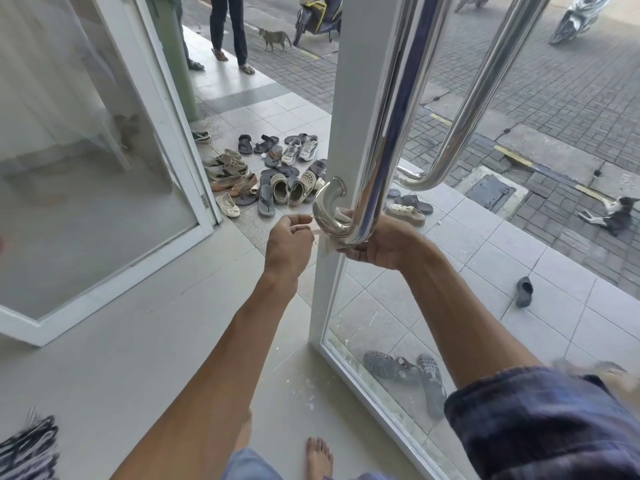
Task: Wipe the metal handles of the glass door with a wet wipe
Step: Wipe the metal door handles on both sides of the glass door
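A polished metal handle (391, 133) runs down the white-framed glass door (349, 98) and curls into a bend at its lower end. A white wet wipe (327, 245) is wrapped under that bend. My right hand (381, 245) grips the wipe against the underside of the bend. My left hand (289, 242) pinches the wipe's free end just left of the bend. A second metal handle (474, 109) shows through the glass on the door's outer side.
Another glass door leaf (104, 202) stands open at the left. Several shoes and sandals (270, 174) lie on the tiles outside, more pairs (408, 370) behind the glass. A person (228, 29) stands outside, near a cat (275, 38), a dog (613, 213) and parked scooters.
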Demonstrator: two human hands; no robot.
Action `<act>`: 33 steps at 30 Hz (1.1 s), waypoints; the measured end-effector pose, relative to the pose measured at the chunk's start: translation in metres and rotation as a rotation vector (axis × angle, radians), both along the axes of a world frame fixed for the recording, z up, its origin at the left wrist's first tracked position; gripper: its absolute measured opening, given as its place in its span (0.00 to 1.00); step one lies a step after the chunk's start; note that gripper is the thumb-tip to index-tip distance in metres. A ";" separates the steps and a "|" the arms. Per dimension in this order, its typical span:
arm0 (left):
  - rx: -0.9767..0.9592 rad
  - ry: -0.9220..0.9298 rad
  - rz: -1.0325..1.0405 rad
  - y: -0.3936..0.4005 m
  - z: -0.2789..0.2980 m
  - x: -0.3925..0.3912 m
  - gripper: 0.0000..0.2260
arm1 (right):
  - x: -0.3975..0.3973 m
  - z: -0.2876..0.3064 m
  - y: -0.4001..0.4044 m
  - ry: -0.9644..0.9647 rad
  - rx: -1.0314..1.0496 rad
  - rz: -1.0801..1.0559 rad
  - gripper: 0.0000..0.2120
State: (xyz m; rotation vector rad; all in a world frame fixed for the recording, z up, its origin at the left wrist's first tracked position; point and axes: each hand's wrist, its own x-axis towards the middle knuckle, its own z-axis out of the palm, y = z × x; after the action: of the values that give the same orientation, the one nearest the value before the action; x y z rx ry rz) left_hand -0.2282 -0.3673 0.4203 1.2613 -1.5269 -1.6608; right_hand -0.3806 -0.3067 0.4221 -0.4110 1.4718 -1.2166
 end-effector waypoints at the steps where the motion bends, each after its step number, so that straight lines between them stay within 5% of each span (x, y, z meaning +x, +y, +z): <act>1: -0.013 0.000 0.010 0.000 0.000 0.000 0.15 | -0.002 0.002 -0.003 0.049 -0.026 -0.021 0.08; 7: -0.057 0.024 0.065 0.002 -0.003 -0.002 0.13 | -0.001 0.003 -0.002 0.285 -0.209 -0.076 0.05; 13: -0.084 0.072 0.063 0.006 -0.006 -0.007 0.08 | 0.010 -0.003 0.029 0.190 -0.354 -0.119 0.19; 33: -0.129 0.175 0.041 0.027 -0.013 -0.010 0.01 | 0.019 -0.024 0.037 0.159 -0.467 -0.130 0.12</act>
State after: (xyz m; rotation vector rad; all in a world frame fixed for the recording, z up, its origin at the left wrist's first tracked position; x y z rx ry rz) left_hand -0.2385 -0.3403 0.4070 1.0445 -1.4667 -1.5756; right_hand -0.3613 -0.2694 0.3980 -0.7481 1.3542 -1.6696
